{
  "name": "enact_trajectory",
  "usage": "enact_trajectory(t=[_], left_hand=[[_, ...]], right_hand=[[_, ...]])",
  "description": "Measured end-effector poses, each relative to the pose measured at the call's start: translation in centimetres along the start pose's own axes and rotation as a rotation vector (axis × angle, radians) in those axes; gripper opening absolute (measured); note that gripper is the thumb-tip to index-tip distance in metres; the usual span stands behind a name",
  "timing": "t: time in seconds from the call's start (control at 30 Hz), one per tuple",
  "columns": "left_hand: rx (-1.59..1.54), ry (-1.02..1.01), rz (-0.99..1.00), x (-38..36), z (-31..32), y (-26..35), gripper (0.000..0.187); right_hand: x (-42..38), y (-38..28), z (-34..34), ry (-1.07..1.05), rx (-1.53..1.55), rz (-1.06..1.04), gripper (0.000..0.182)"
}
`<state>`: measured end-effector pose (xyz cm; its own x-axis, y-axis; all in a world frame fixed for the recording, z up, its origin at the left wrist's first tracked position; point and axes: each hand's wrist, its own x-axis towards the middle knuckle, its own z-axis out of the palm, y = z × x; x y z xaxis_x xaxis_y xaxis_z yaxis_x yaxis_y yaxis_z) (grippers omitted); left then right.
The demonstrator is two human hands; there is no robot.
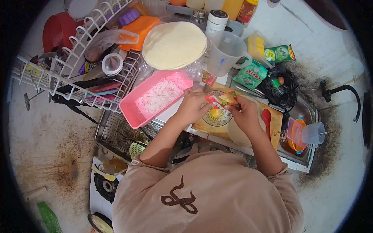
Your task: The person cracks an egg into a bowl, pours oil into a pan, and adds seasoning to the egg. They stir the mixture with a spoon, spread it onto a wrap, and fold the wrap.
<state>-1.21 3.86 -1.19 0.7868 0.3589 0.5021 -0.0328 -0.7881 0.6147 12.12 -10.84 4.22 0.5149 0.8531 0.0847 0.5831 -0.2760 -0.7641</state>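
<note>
Over a patterned plate [210, 121], both my hands grip a small red, yellow and green sachet [229, 99]. My left hand [193, 106] pinches its left end, and my right hand [245, 113] has fingers closed around the right side. Below the sachet, a yellow egg yolk [216, 113] lies in the plate. The plate rests on a wooden cutting board [204, 126], partly hidden by my hands. A red spoon [266, 119] lies on the board to the right of my right hand.
A pink tub [133, 122] of white and pink strands stands left, beside a stack of pale round wrappers [175, 44]. Behind are a clear measuring jug [223, 58] and a green Antaka packet [251, 75]. The sink [311, 112] holds plastic containers; a dish rack [77, 87] stands left.
</note>
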Motion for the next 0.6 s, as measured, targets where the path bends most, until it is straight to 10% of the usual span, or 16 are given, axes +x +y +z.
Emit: enact_trajectory(t=[0.6], left_hand=[[-0.020,0.034,0.002,-0.04,0.00,0.28,0.015]], right_hand=[[-0.49,-0.20,0.52,0.042,0.038,-0.015,0.024]])
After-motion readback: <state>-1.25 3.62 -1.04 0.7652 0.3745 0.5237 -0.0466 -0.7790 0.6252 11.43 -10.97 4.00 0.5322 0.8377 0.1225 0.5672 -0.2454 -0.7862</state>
